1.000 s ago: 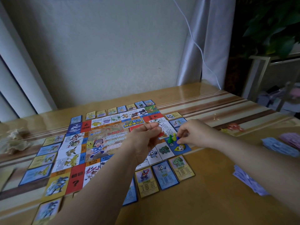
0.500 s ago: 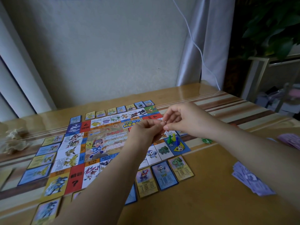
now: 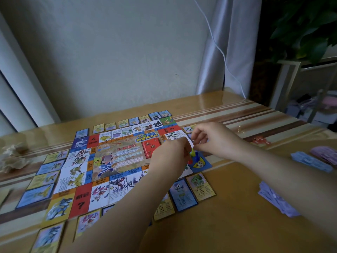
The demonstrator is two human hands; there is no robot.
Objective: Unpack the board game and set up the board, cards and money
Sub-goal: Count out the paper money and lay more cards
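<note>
The game board (image 3: pixel 116 157) lies flat on the table, ringed by property cards (image 3: pixel 200 187). A red card deck (image 3: pixel 151 147) sits on its middle. On the blue corner square (image 3: pixel 202 164) stand a blue pawn (image 3: pixel 197 155) and a red pawn (image 3: pixel 190 161). My right hand (image 3: pixel 217 139) pinches the top of a yellow-green pawn (image 3: pixel 192 152) just above that square. Beside the pawns is my left hand (image 3: pixel 171 157), its back to the camera and its fingers curled out of sight. Money lies at the right in a lavender pile (image 3: pixel 277 199), a blue pile (image 3: pixel 310 160) and a pink pile (image 3: pixel 326 154).
A red-orange wrapper (image 3: pixel 260 140) lies on the striped table part behind my right arm. A pale crumpled lump (image 3: pixel 12 156) sits at the far left. A wall, a curtain and a white cable (image 3: pixel 218 46) stand behind the table. A shelf with a plant (image 3: pixel 300 33) is at the right.
Both hands had met raised over the board half a second ago. They have come down to the blue corner square, and a red pawn now stands there with the others.
</note>
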